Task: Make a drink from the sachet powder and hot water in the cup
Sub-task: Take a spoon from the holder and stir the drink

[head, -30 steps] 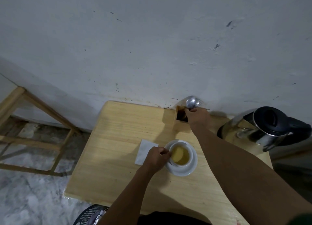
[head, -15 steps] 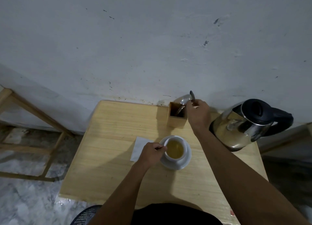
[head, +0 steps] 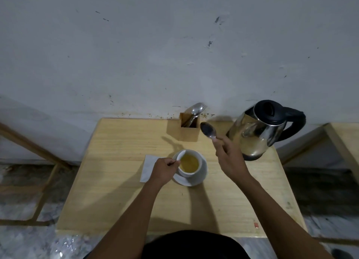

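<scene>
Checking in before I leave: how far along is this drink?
Done: the white cup on its saucer holds yellowish liquid. In hand: the right hand holds a metal spoon above the table while the left hand grips the cup's handle side. Left: stirring.

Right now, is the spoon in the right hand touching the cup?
Apart. The head view shows the spoon held by the right hand above bare table, clear of the cup.

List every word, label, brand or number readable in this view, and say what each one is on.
None can be read.
Kettle: no brand or marking shows on its steel body or black lid.
White paper beside the cup: blank on the side that shows.
Wooden cutlery holder: plain.
Small red mark at the table's near edge: too small to read.
</scene>
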### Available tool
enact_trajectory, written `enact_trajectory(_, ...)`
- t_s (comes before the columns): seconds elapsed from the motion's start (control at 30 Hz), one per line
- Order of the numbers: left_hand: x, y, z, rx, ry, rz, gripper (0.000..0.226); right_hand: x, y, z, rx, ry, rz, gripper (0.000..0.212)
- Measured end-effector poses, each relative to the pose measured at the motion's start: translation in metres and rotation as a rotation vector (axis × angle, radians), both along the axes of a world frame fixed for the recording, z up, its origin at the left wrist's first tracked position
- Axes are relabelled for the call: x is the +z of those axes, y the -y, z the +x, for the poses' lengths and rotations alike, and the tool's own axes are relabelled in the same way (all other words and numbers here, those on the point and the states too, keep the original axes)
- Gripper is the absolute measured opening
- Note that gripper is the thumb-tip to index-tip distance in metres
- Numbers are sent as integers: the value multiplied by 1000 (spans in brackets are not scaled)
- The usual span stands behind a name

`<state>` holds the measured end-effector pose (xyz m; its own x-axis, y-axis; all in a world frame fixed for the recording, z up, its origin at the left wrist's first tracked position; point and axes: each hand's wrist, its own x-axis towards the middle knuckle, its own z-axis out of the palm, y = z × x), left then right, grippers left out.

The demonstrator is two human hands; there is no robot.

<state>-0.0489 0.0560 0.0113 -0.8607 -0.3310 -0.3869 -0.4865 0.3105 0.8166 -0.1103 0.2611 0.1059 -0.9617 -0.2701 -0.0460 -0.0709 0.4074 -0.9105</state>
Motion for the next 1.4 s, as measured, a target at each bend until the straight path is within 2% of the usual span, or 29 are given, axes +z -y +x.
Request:
enact_trajectory(0.2, 3, -3, 2, 8, -10, -5, 33, -34, -19, 26, 207, 210, 356, 28)
enact_trajectory(0.43, 6, -3, 1, 4, -3, -19, 23, -27, -12, 28, 308, 136, 712, 35)
enact_trajectory(0.53, 6, -3, 1, 15, 9, -8, 23, -19, -4, 23, 367, 128, 758, 29)
enact_trajectory(0.73, 4, -3, 1, 21, 8, -5, 23, 0, 1, 17, 448, -105, 1024, 33)
enact_trajectory(0.87, 4, -4, 0, 22, 20, -20, 25, 4, 10, 14, 508, -126, 1121, 26)
enact_trajectory(1.03, 3, -3, 0, 16, 13, -24, 24, -4, 32, 9, 526, -330, 1189, 23)
enact_trajectory(1.17, 4, -4, 0, 7, 29, -22, 23, 7, 44, -5, 472, -357, 1244, 23)
enact_trajectory(1.27, 5, -3, 0, -3, 30, -27, 25, 19, 47, -10, 526, -375, 1330, 18)
enact_trajectory(1.4, 7, -2, 0, -17, 35, -26, 34, 24, 53, -10, 587, -342, 1323, 17)
